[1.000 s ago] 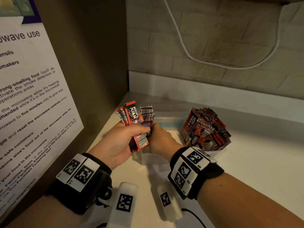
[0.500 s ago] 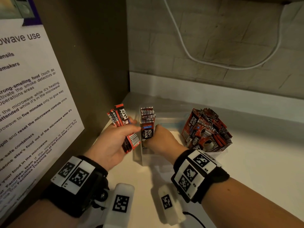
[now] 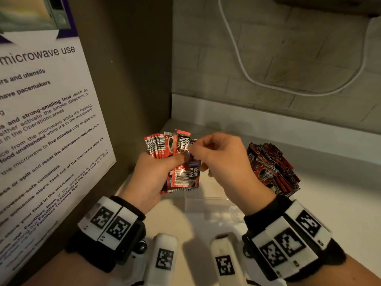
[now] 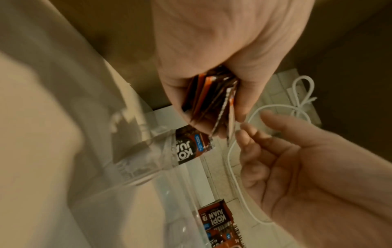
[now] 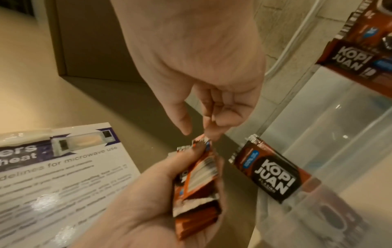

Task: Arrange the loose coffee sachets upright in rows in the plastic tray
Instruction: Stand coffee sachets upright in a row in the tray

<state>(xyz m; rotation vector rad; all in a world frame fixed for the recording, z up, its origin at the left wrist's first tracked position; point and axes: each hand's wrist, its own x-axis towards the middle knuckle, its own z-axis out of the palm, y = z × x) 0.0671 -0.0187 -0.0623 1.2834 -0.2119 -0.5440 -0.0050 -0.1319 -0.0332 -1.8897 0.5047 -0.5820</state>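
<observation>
My left hand [image 3: 154, 174] grips a fanned bundle of red Kopi Juan sachets [image 3: 165, 145], seen edge-on in the left wrist view [image 4: 214, 100]. The thumb and forefinger of my right hand [image 3: 216, 155] pinch the top corner of one sachet [image 5: 202, 144] in that bundle. Under both hands lies the clear plastic tray [image 3: 208, 205]. A few sachets [image 5: 269, 174] stand upright at its left end, partly hidden behind the bundle in the head view. A loose heap of sachets [image 3: 272, 170] fills the tray's right end.
A cabinet side with a microwave-use poster [image 3: 41, 120] stands close on the left. A white cable [image 3: 268, 85] hangs on the tiled wall behind. The white counter [image 3: 334, 207] stretches to the right of the tray.
My right hand let go of the sachets it stood in the tray's left end and rose to the bundle. My left hand lifted the bundle a little toward it.
</observation>
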